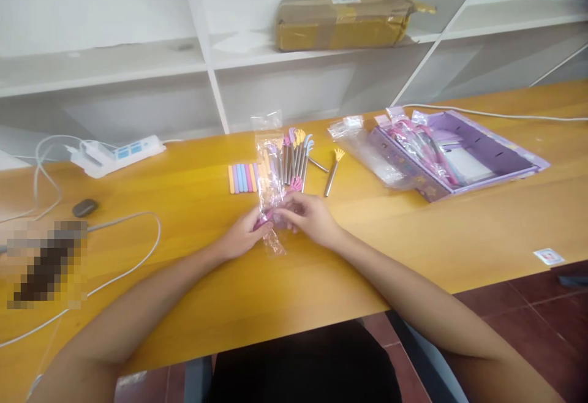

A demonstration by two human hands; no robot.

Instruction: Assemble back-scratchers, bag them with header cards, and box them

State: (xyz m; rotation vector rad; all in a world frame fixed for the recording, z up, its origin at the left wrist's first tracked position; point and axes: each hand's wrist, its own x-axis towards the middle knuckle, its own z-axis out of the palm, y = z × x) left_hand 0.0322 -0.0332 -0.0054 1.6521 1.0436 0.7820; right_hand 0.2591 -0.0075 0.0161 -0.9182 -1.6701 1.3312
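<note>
My left hand (248, 229) is closed on a small pink-purple piece (263, 222) beside a clear plastic bag (267, 176). My right hand (309, 216) is at the bag's right side, fingers bent together near the pink piece; what they pinch is too small to make out. Just beyond the hands lie several metal rods with coloured hand-shaped ends (294, 158). One with a yellow end (332, 173) lies apart to their right. A row of coloured sticks (243, 178) sits left of the bag.
A purple box (519, 167) with bagged pink items stands at the right, clear bags (372, 155) beside it. A white power strip (117, 155), cables and a dark small object (85, 207) lie left. A taped cardboard package (342, 23) rests on the shelf.
</note>
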